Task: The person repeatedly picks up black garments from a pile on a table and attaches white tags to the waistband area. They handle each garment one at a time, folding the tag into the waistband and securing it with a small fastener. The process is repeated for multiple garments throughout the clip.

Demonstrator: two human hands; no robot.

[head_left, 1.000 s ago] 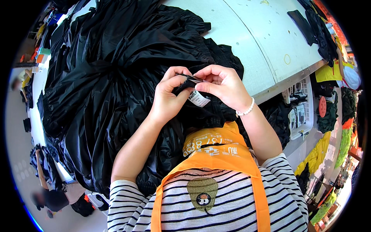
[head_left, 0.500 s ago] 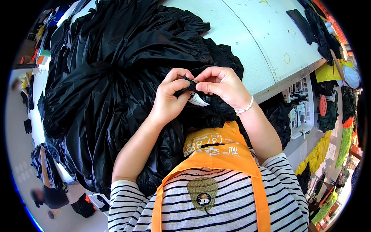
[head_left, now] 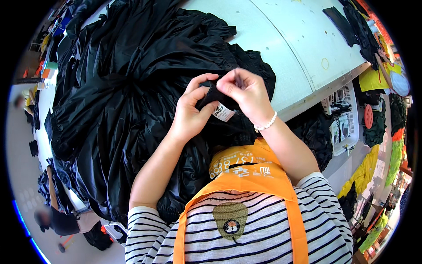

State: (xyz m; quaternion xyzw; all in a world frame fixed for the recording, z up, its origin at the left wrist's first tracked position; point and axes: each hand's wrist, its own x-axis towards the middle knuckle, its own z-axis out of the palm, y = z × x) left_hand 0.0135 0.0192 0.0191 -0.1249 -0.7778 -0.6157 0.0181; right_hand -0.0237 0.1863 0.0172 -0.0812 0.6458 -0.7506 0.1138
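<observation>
A black, shiny garment (head_left: pixel 145 114) lies gathered in deep folds before me, and its nearest edge is lifted in front of my apron. My left hand (head_left: pixel 192 108) pinches that edge between thumb and fingers. Just beside it, a white label (head_left: pixel 224 113) hangs from the dark fabric. My right hand (head_left: pixel 246 92), wearing a beaded bracelet (head_left: pixel 266 123), is closed at the same edge, its thumb and forefinger pressed on the cloth. Something dark shows among its curled fingers, too blurred to name.
The pale tabletop (head_left: pixel 259 37) stretches beyond the garment to the far right. Below its edge stands a white plastic basket (head_left: pixel 350 127) with packaged items. A person (head_left: pixel 66 220) is at lower left; another person's hand (head_left: pixel 382 57) shows at far right.
My right hand has shifted slightly up and left and turned over at the garment's edge. The label now hangs more upright. My left hand stays nearly in place.
</observation>
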